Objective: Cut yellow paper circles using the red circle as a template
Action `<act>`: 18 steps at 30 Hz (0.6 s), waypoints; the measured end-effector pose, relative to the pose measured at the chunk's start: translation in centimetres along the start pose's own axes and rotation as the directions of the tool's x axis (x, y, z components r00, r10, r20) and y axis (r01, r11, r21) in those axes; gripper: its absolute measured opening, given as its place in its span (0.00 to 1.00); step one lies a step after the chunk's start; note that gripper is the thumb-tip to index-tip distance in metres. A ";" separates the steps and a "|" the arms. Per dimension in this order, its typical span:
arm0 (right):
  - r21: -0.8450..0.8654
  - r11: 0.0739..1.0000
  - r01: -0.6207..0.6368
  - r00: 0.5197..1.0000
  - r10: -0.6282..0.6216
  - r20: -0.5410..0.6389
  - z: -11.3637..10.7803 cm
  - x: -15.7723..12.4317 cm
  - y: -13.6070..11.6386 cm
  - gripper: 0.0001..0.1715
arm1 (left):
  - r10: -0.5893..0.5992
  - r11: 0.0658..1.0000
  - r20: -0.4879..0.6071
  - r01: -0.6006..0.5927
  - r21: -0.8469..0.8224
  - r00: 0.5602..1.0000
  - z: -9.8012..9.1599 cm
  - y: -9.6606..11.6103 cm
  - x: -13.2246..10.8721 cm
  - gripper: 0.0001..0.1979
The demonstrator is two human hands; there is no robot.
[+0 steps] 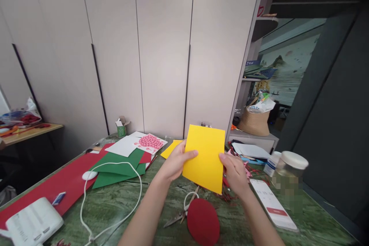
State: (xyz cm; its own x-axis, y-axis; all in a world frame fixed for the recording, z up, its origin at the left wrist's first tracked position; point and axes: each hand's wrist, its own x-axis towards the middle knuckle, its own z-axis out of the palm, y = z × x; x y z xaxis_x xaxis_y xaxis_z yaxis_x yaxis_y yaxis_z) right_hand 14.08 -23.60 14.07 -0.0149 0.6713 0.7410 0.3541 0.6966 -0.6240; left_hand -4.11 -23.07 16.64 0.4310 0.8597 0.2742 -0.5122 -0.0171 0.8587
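Left hand (177, 162) and right hand (235, 170) pinch a yellow sheet (206, 155) by opposite edges; seemingly a positioning step; next move probably calls for an even, crease-free grip.

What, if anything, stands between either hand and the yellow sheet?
Nothing visible: the left hand and right hand hold the yellow sheet directly by its opposite sides, thumbs on its near face. The scissors and red oval piece lie lower in view, not between them.

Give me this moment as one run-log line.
left hand: holds yellow paper | right hand: pinches its right edge | below: red round cutout, scissors | beside right forearm: smartphone
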 end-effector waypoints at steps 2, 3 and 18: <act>-0.005 1.000 0.000 0.996 -0.001 -0.092 0.2 -0.2 0.0 0.27 | 0.024 1.000 -0.033 -0.025 -0.004 0.999 0.1 0.0 -0.1 0.20; -0.005 1.000 -0.013 0.988 0.012 -0.153 0.3 -0.3 0.0 0.27 | 0.042 0.999 -0.052 -0.044 -0.022 0.998 0.1 -0.1 0.0 0.18; 0.277 0.939 -0.204 0.867 0.304 -0.394 1.2 -0.9 -0.6 0.28 | 0.039 0.972 -0.037 -0.029 0.232 0.999 4.5 -5.2 0.0 0.18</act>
State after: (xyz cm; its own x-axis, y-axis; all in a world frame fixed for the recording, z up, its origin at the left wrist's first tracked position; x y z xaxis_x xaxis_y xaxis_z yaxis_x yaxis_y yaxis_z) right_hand 12.71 -24.28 13.49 0.4631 0.6946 0.5505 0.0765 0.5875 -0.8056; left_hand 1.82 -25.29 14.14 0.3830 0.8768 0.2908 -0.3382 -0.1598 0.9274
